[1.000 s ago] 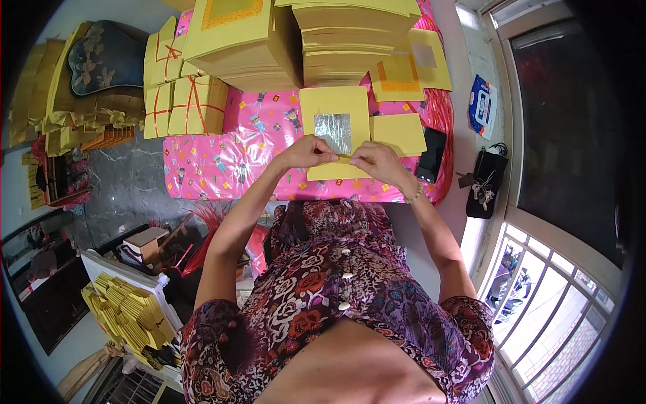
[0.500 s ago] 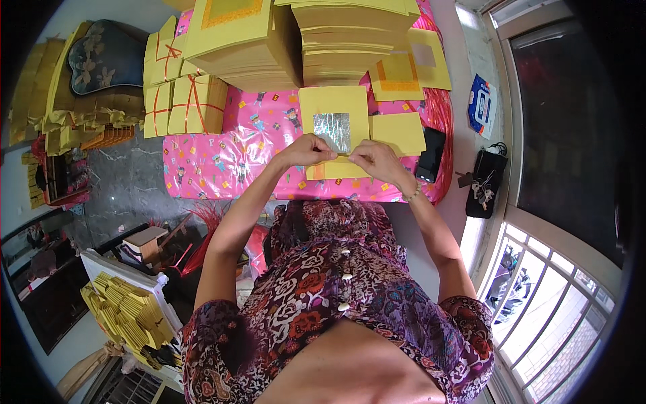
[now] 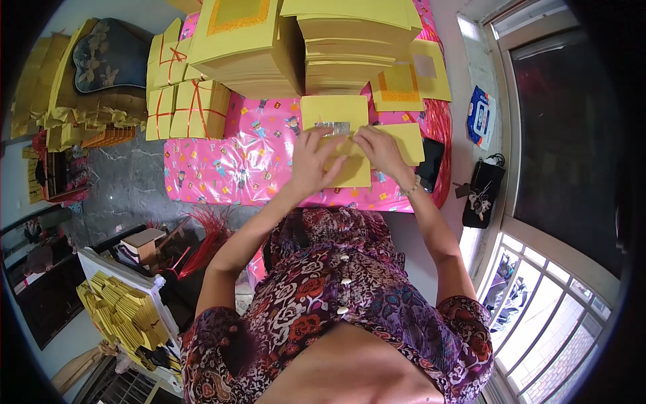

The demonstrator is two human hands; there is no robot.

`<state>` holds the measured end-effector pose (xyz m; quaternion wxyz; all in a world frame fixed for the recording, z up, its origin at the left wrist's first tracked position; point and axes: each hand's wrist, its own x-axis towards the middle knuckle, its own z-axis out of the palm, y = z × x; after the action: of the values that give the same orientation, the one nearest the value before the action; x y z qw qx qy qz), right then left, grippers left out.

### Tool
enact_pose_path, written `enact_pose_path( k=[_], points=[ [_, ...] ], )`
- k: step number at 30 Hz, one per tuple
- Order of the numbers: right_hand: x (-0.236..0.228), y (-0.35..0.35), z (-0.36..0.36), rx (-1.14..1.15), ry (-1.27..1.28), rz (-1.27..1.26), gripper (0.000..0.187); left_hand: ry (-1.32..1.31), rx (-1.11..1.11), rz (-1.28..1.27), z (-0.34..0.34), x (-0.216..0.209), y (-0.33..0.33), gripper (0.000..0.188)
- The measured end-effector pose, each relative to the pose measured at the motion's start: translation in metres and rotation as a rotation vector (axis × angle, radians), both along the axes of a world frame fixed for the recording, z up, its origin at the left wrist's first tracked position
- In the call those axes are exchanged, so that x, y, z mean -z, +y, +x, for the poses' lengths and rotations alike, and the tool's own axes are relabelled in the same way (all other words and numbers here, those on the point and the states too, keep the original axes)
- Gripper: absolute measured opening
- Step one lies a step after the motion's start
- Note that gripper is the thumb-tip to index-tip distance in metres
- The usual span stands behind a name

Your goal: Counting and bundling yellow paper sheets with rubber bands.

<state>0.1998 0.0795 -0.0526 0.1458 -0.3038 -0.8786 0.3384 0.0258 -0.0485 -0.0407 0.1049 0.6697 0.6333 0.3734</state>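
1. Nearest, at lower left: folded yellow pieces (image 3: 124, 311), crowded against a white-edged holder (image 3: 120, 267) of uncertain depth.
2. On the desk (image 3: 205, 168), under a glossy pink patterned cover: a yellow sheet (image 3: 334, 108), directly beneath both hands. Plain and flat at the far end, with a shiny silver square (image 3: 342, 126), covered on the near side by yellow paper and fingers.
3. Over that paper, left hand (image 3: 313, 161) with fingers spread; at its right edge, right hand (image 3: 380, 151) with fingers bent, tips gathered. Cannot tell whether pinching the paper.
4. Just right: a black phone (image 3: 433, 158); beyond the desk, a black pouch (image 3: 490, 176), contents hidden, with keys (image 3: 478, 204) on top.
5. Farther: bundles (image 3: 208, 118) tied with red ribbon, tall yellow stacks (image 3: 353, 40); at far left, an orange basket (image 3: 108, 137) beneath yellow paper, contents unclear.
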Motion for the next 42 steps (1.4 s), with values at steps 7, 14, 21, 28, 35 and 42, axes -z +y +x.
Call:
enact_pose_path(
  k=[7, 14, 21, 28, 35, 42],
  points=[
    [0.009, 0.054, -0.036, 0.014, -0.002, 0.105, 0.024, 0.190, 0.110, -0.102, 0.021, 0.017, 0.003, 0.065],
    [0.020, 0.072, -0.051, 0.054, -0.124, 0.339, 0.023, 0.271, 0.104, -0.220, 0.016, 0.035, 0.023, 0.074],
    [0.017, 0.068, -0.068, 0.039, -0.056, 0.302, 0.021, 0.273, 0.097, -0.238, 0.015, 0.040, 0.027, 0.074],
    [0.022, 0.069, -0.083, -0.063, -0.130, 0.146, 0.024, 0.276, 0.104, -0.251, 0.015, 0.042, 0.029, 0.074],
    [0.016, 0.068, -0.084, -0.071, -0.171, 0.166, 0.025, 0.289, 0.107, -0.247, 0.015, 0.041, 0.031, 0.075],
    [0.013, 0.068, -0.084, -0.087, -0.178, 0.201, 0.026, 0.298, 0.112, -0.270, 0.016, 0.041, 0.031, 0.075]
  ],
)
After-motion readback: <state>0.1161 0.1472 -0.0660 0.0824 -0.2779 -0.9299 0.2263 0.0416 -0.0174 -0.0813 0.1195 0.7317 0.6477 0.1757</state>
